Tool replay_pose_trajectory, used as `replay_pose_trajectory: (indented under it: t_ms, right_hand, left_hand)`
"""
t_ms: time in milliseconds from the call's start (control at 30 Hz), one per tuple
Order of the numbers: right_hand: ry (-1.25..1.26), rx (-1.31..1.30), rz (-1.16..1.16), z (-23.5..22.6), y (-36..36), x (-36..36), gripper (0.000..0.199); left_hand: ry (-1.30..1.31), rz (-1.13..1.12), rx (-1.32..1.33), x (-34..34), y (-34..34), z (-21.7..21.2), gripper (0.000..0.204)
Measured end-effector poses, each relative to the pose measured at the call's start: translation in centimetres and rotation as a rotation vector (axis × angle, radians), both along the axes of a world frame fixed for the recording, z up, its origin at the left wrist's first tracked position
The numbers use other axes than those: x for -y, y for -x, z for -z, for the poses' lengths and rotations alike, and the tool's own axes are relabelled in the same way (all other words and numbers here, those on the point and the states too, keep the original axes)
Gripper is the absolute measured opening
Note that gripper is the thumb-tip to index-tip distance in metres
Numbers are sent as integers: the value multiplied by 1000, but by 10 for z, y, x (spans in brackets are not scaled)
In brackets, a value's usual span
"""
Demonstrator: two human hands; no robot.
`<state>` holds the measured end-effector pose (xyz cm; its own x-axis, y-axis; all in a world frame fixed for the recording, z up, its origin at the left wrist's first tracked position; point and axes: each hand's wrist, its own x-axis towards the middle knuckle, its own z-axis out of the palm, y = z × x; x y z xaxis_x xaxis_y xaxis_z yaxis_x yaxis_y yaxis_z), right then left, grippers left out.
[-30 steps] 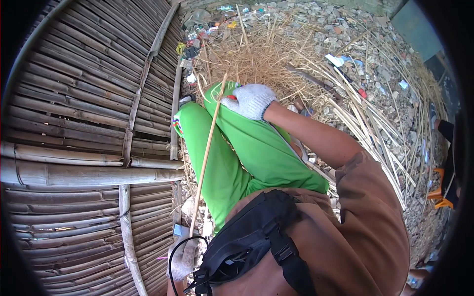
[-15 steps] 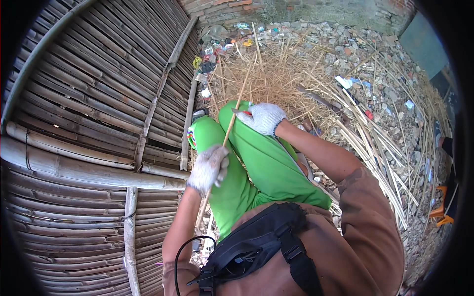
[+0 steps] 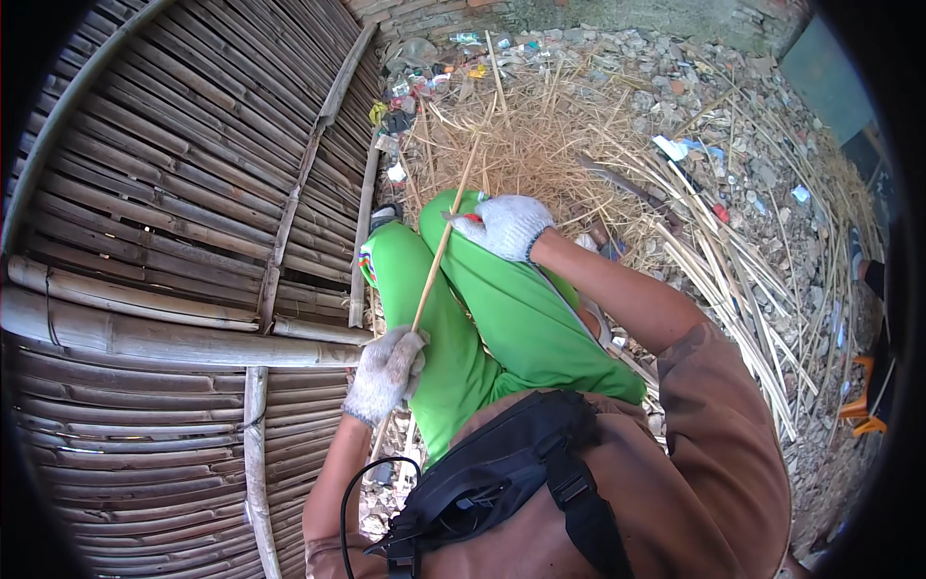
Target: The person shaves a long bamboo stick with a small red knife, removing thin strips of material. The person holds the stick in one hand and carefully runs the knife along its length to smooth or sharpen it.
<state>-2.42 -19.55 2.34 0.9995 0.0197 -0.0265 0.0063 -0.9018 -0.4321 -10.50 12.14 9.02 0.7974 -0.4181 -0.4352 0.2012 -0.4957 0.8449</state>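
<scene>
A long, thin bamboo strip [image 3: 436, 262] slants across my green-trousered legs, its far end above the straw-like shavings. My left hand [image 3: 384, 374], in a whitish knitted glove, is closed round the strip near my left thigh, and its lower end runs on below the hand. My right hand [image 3: 513, 228], gloved too, rests on my right knee, closed on what looks like a knife [image 3: 453, 215]. Only a short dark blade and a bit of red show; the glove hides the rest. The blade lies against the strip.
A slatted bamboo wall [image 3: 174, 193] stands close on my left. Cut bamboo strips [image 3: 733, 299] lie in a pile to my right. Ahead are a heap of shavings [image 3: 540, 145], rubble and litter. At the far right are part of another person [image 3: 873, 280] and an orange object [image 3: 861, 405].
My left hand has moved down and left, toward my body, and the strip has shifted the same way past the blade. My right hand stays almost where it was on the knee.
</scene>
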Motion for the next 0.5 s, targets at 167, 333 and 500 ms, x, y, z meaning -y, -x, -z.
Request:
replay_pose_trajectory:
  t_ms: [167, 333, 500]
  right_hand:
    - [19, 6, 16, -5, 3, 0, 89]
    - [-15, 17, 28, -4, 6, 1, 93]
    - [-16, 32, 61, 1, 6, 6, 81]
  left_hand:
    - [-6, -19, -12, -22, 34, -10, 33]
    - [-163, 68, 229, -66, 84, -7, 31]
    - [-299, 125, 417, -106, 144, -17, 27]
